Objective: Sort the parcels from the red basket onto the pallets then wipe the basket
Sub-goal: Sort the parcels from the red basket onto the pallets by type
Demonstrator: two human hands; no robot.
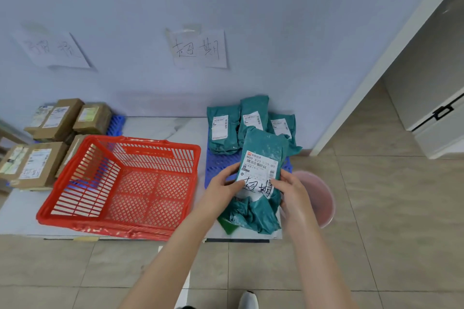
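A teal plastic parcel (263,158) with a white label is held upright over the right blue pallet (218,163). My left hand (223,183) grips its left edge and my right hand (291,188) grips its right edge. Three more teal parcels (226,128) lie at the back of that pallet. The red basket (120,183) stands to the left with nothing visible inside. Several brown cardboard parcels (37,163) are stacked on the left blue pallet (115,124).
A pink bucket (319,198) stands on the tiled floor just right of my right hand. Two handwritten paper signs (198,49) are taped on the wall above the pallets. A white door frame (371,70) rises at the right. A green scrap (228,227) lies under the parcel.
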